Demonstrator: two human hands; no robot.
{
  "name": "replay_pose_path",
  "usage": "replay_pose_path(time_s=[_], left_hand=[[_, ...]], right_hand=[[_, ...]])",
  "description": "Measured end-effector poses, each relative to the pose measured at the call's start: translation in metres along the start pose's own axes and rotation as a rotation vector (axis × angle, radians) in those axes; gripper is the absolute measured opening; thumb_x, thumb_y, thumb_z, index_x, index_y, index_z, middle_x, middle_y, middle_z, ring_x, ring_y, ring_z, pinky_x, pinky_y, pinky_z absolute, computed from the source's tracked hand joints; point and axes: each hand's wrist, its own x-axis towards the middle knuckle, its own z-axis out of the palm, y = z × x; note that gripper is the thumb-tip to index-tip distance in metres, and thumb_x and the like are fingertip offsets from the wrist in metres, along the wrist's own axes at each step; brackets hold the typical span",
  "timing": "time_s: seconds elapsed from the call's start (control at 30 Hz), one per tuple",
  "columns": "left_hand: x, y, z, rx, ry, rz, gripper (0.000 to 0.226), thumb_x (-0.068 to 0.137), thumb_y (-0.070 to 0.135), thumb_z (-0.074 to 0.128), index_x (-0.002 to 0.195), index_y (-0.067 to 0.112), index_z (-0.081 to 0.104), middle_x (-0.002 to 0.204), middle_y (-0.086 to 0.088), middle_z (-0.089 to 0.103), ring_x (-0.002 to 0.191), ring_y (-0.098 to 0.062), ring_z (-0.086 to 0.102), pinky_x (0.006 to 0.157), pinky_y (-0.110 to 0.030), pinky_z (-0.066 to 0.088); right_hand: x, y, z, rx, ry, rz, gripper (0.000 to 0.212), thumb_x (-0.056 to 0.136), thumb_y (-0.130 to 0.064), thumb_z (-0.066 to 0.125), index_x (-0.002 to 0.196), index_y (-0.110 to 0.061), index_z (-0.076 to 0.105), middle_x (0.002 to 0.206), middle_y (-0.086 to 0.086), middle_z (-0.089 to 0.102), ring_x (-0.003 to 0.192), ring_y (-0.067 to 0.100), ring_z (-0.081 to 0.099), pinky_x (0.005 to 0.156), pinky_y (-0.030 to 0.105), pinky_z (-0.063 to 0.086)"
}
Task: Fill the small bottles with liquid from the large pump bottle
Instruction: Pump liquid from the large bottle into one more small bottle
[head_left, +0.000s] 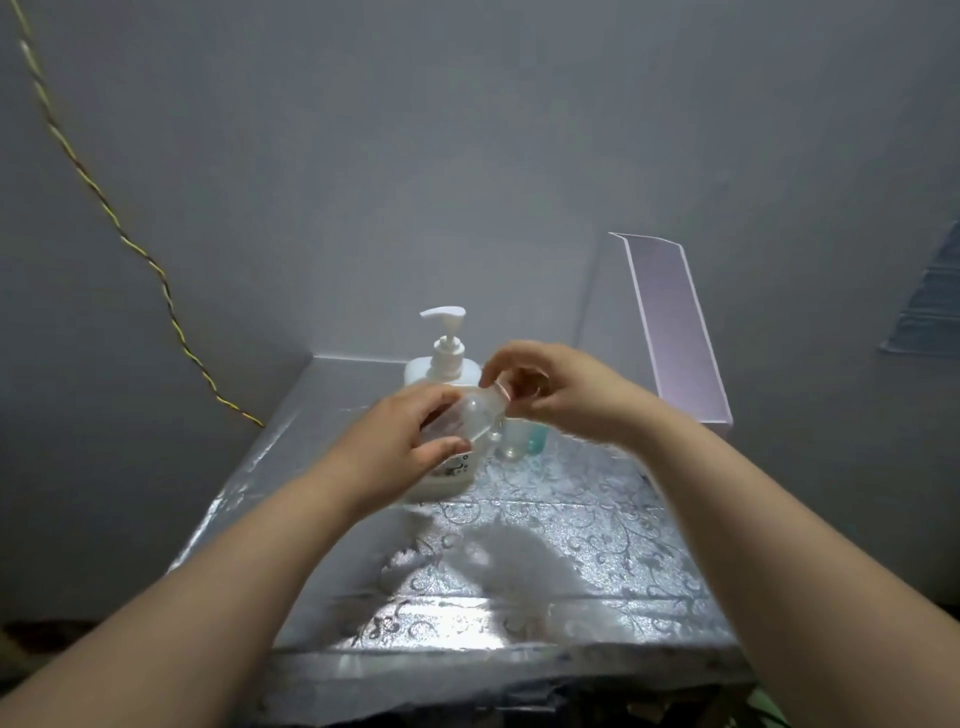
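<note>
The left grip (410, 441) clasps the body of a clear small bottle (475, 415), held tilted above the counter (571, 545). The right grip (561, 395) pinches its neck end. The large pump bottle (441, 374) stands directly behind, with two more small bottles (511, 441) just beside it.

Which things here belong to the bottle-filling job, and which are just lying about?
Job: pump bottle; held small bottle, gripped by left hand, right hand pinching its top; clear bottle and teal bottle standing on the table.
Lying about: pink box; yellow cable.
</note>
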Motion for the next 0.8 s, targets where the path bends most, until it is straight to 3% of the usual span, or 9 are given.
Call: replay_pose_path(time_s=[0.07,0.13,0.23,0.37,0.47,0.53,0.6,0.67,0.8], left_hand=[[-0.003,-0.004,-0.002,0.021,0.008,-0.011,0.043,0.083,0.023,0.075,0.124,0.019,0.061,0.116,0.007,0.062,0.105,-0.014,0.060,0.093,-0.031,0.048],[-0.006,-0.007,-0.003,0.050,0.004,-0.012,0.041,0.083,0.024,0.075,0.121,0.019,0.061,0.114,0.008,0.062,0.102,-0.013,0.060,0.089,-0.028,0.048],[-0.009,-0.010,-0.004,0.064,0.005,-0.020,0.039,0.082,0.024,0.076,0.118,0.021,0.061,0.106,0.012,0.057,0.097,-0.008,0.056,0.079,-0.014,0.040],[-0.012,-0.009,-0.002,0.090,-0.012,-0.011,0.041,0.082,0.027,0.075,0.119,0.022,0.059,0.108,0.012,0.053,0.098,-0.007,0.053,0.082,-0.017,0.038],[-0.013,-0.010,-0.001,0.090,-0.018,-0.023,0.040,0.083,0.028,0.075,0.119,0.020,0.059,0.109,0.008,0.055,0.096,-0.007,0.051,0.079,-0.016,0.035],[-0.013,-0.011,0.001,0.099,-0.033,-0.028,0.040,0.083,0.028,0.074,0.119,0.020,0.059,0.110,0.006,0.056,0.096,-0.006,0.050,0.076,-0.010,0.033],[-0.013,-0.011,0.002,0.110,-0.056,-0.042,0.041,0.083,0.030,0.074,0.120,0.021,0.058,0.109,0.007,0.056,0.094,-0.006,0.050,0.071,-0.005,0.033],[-0.013,-0.011,0.003,0.101,-0.095,-0.075,0.040,0.083,0.034,0.073,0.119,0.023,0.058,0.108,0.010,0.058,0.092,-0.006,0.051,0.069,-0.004,0.034],[-0.014,-0.014,0.002,0.002,-0.215,-0.145,0.030,0.082,0.039,0.072,0.107,0.030,0.057,0.093,0.012,0.063,0.078,-0.001,0.055,0.068,-0.017,0.041]], right_hand=[[0.001,-0.001,0.002,0.054,-0.019,0.028,0.021,0.085,-0.016,0.068,0.104,-0.020,0.061,0.076,-0.004,0.059,0.065,0.009,0.054,0.064,0.023,0.046],[0.000,-0.002,0.006,0.057,-0.018,0.037,0.012,0.086,-0.023,0.067,0.096,-0.019,0.062,0.070,-0.004,0.063,0.059,0.010,0.056,0.059,0.023,0.047],[0.001,-0.004,0.009,0.055,-0.030,-0.001,0.019,0.084,-0.008,0.068,0.098,-0.020,0.063,0.080,-0.004,0.060,0.073,0.011,0.057,0.075,0.028,0.053],[-0.001,-0.005,0.015,0.049,-0.030,0.035,0.013,0.087,-0.023,0.066,0.095,-0.014,0.063,0.071,-0.003,0.064,0.060,0.010,0.058,0.057,0.024,0.047],[-0.001,-0.005,0.018,0.048,-0.017,0.023,0.019,0.082,-0.011,0.071,0.097,-0.019,0.063,0.082,-0.002,0.059,0.072,0.011,0.054,0.069,0.031,0.051],[0.000,-0.003,0.018,0.084,-0.036,0.069,0.020,0.082,-0.021,0.071,0.099,-0.017,0.061,0.081,0.000,0.064,0.068,0.011,0.059,0.066,0.031,0.053],[-0.001,-0.001,0.020,0.077,-0.035,0.086,0.017,0.086,-0.025,0.068,0.094,-0.011,0.062,0.068,-0.001,0.064,0.055,0.009,0.059,0.056,0.026,0.049],[-0.003,0.001,0.020,0.075,-0.021,0.064,0.009,0.085,-0.015,0.069,0.092,-0.011,0.064,0.066,-0.004,0.060,0.054,0.004,0.057,0.057,0.021,0.049],[-0.007,0.005,0.014,0.115,-0.013,0.057,0.023,0.078,-0.003,0.073,0.082,-0.024,0.065,0.066,-0.012,0.053,0.053,-0.008,0.049,0.059,0.009,0.044]])
